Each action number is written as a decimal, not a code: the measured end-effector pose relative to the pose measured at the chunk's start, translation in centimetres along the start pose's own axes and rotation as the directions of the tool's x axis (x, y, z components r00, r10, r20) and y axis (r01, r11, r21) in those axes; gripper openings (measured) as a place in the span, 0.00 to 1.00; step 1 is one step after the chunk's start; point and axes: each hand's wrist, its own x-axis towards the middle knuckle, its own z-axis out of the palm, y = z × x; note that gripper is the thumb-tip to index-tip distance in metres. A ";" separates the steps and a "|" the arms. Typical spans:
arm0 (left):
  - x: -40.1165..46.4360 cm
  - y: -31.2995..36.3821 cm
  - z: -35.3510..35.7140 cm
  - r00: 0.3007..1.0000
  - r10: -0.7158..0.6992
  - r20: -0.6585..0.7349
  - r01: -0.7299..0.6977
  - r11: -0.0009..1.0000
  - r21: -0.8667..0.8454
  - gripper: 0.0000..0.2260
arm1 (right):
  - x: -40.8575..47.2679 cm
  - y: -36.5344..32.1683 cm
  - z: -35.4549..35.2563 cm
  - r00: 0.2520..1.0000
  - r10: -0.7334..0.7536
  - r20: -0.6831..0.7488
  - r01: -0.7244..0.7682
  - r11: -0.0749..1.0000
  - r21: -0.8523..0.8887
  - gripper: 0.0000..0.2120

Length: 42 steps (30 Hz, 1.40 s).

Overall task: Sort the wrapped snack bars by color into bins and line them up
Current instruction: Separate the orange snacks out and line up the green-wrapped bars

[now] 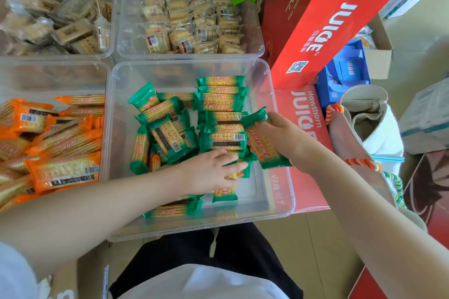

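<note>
Both hands are over the clear bin (279, 94) of green bars. My right hand (283, 133) grips one green-wrapped bar (266, 139) above the bin's right side, fingers curled round it. My left hand (209, 170) lies flat, fingers straight, pressing on green bars (170, 133) near the front. Orange bars (60, 148) fill the bin just to the left.

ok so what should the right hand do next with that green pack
Probably set the green pack held by the right hand onto the lined-up stack at the right of the clear bin, since the left hand rests on the row's near end.
</note>
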 end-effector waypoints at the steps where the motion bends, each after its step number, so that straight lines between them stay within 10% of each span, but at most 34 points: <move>1: 0.1 0.2 0.1 1.000 -0.020 0.008 0.020 1.000 0.013 0.23 | 0.0 0.0 -0.1 1.000 -0.008 -0.013 0.008 1.000 -0.025 0.08; 7: -0.7 -1.3 0.6 0.985 -0.155 -0.074 0.152 0.987 -0.042 0.26 | -0.7 -0.2 0.7 0.995 -0.062 0.081 0.090 0.910 -0.405 0.09; 14: -2.3 -4.5 -0.9 0.956 -0.270 0.116 0.261 0.961 0.093 0.28 | 0.7 0.8 4.1 0.934 0.067 0.351 0.284 0.457 -0.843 0.08; 27: -4.9 -6.6 -1.9 0.976 -0.216 -0.005 0.215 0.975 -0.053 0.25 | 3.9 5.1 8.0 0.913 0.028 0.406 0.351 0.451 -0.821 0.13; 42: -4.5 -3.5 -3.2 0.933 -0.115 0.341 0.245 0.898 -0.366 0.34 | 4.1 1.0 3.5 0.837 0.193 0.512 0.364 0.501 -0.785 0.12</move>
